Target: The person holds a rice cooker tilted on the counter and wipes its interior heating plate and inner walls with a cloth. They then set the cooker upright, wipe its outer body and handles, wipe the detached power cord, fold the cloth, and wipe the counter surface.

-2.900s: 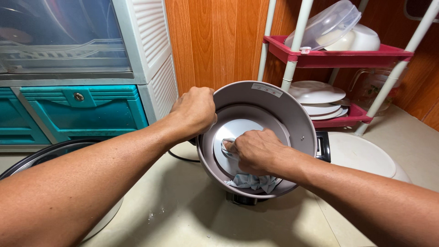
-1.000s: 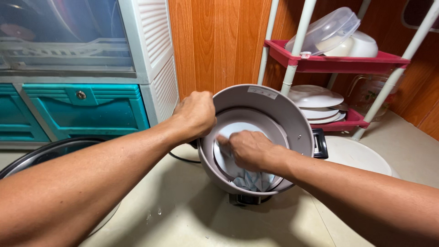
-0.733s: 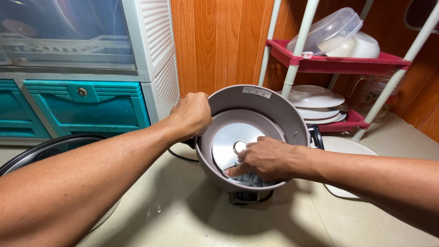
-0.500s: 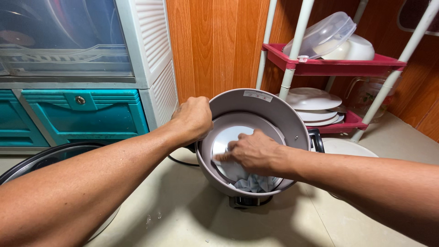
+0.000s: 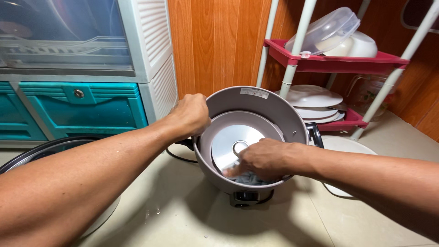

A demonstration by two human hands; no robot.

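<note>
— Rice cooker body (image 5: 270,110): grey, tilted toward the camera, being kept on the pale counter (image 5: 183,219) before a red rack (image 5: 334,61).
— Grips?
— Rim is being clasped by the left hand (image 5: 190,114), fingers closed over it. A blue-grey cloth (image 5: 249,178) is being pressed inside under the right hand (image 5: 263,158), fingers curled on it.

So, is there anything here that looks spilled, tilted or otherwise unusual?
The rice cooker body is tipped toward the camera, its opening facing out. The left hand grips its rim; the right hand presses a bluish cloth inside. A few water droplets lie on the counter.
</note>
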